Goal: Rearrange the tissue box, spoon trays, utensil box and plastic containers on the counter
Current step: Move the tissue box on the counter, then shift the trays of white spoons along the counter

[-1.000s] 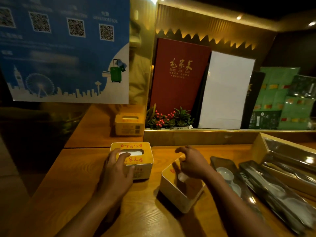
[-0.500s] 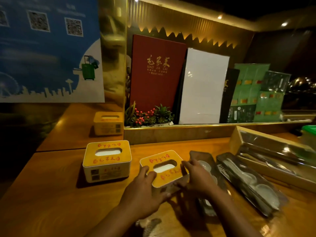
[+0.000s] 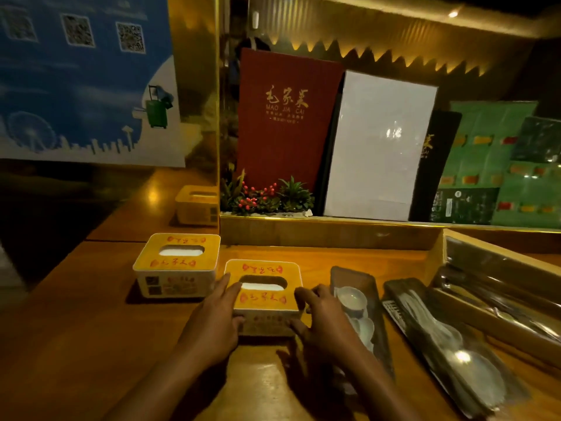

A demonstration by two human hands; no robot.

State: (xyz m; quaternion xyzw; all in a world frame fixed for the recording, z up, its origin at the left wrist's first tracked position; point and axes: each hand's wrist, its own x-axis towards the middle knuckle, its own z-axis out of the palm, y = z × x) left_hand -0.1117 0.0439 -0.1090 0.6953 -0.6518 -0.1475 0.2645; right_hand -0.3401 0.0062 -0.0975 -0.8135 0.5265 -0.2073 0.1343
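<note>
Flanking tissue box (image 3: 263, 294) (red lettering, seemingly illegible): hands.

Yellow-topped tissue box (image 3: 263, 288) with red print, seemingly cream sides

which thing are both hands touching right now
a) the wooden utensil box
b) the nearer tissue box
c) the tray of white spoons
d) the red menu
b: the left hand and right hand press the two sides of the nearer tissue box, which sits upright on the counter.
</note>
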